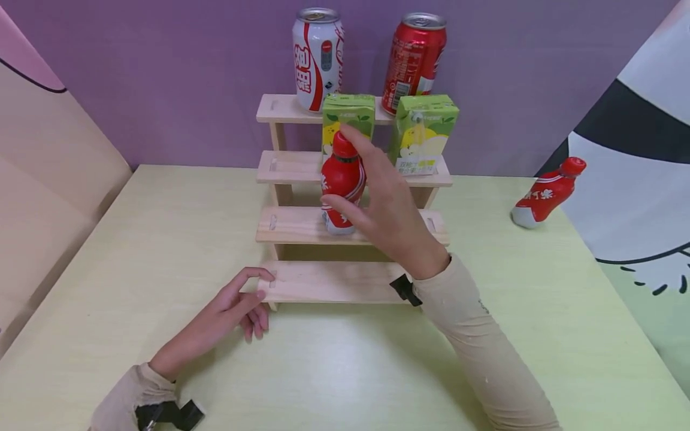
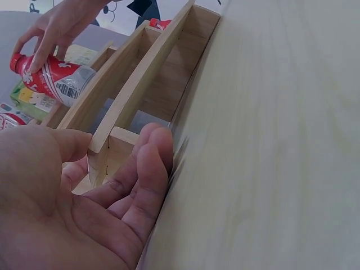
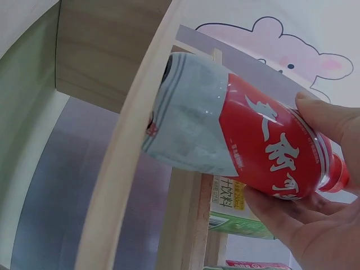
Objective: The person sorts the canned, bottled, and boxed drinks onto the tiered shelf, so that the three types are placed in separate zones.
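My right hand [image 1: 396, 209] holds a red bottle [image 1: 342, 179] with a white base, thumb on its side and a finger near its cap. The bottle is upright at the second step from the bottom of a wooden stepped shelf [image 1: 334, 281]. In the right wrist view the bottle [image 3: 259, 135] has its base at the step's edge; whether it bears its full weight there I cannot tell. My left hand [image 1: 232, 308] pinches the left end of the lowest step. The left wrist view shows that hand [image 2: 107, 202] with thumb and fingers around the board's corner.
On the top step stand a white-and-red can [image 1: 318, 60] and a red can [image 1: 414, 63]. Two green juice cartons, a left one [image 1: 349, 111] and a right one [image 1: 426, 134], stand one step lower. Another red bottle [image 1: 548, 193] stands on the table [image 1: 334, 371] at the right.
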{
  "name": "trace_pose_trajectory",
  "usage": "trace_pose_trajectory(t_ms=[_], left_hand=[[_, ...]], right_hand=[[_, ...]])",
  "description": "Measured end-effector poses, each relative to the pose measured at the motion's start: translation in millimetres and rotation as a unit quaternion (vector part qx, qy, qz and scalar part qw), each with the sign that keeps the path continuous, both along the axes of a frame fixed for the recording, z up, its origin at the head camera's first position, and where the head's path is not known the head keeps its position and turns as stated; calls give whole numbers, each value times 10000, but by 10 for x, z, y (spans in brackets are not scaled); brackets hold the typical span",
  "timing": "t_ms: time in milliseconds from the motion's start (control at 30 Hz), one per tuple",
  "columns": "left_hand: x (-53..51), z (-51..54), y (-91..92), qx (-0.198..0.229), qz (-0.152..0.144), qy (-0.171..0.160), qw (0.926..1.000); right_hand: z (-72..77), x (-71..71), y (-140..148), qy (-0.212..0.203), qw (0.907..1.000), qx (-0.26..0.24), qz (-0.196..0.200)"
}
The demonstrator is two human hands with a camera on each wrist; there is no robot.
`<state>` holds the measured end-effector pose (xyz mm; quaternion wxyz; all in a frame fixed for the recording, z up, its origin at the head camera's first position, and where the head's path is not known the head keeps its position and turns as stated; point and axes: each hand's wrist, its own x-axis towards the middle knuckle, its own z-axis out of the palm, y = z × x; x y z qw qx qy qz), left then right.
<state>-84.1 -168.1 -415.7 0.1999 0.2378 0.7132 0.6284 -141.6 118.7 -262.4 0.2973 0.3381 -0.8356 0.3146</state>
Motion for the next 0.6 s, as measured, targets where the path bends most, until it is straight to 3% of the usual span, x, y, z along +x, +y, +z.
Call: trace_pose_trajectory(t_ms=[233,367,600], left_hand=[[-30,-16,56,42,-80,81,9999],[-23,-19,43,-16,9,22,10000],[-9,3,-7,-113,4,75,9999]], right_hand=[[13,10,71,-245,9995,159,-125],[74,12,84,-498,9973,531,-61],[176,87,144,-913,9908,944,-316]])
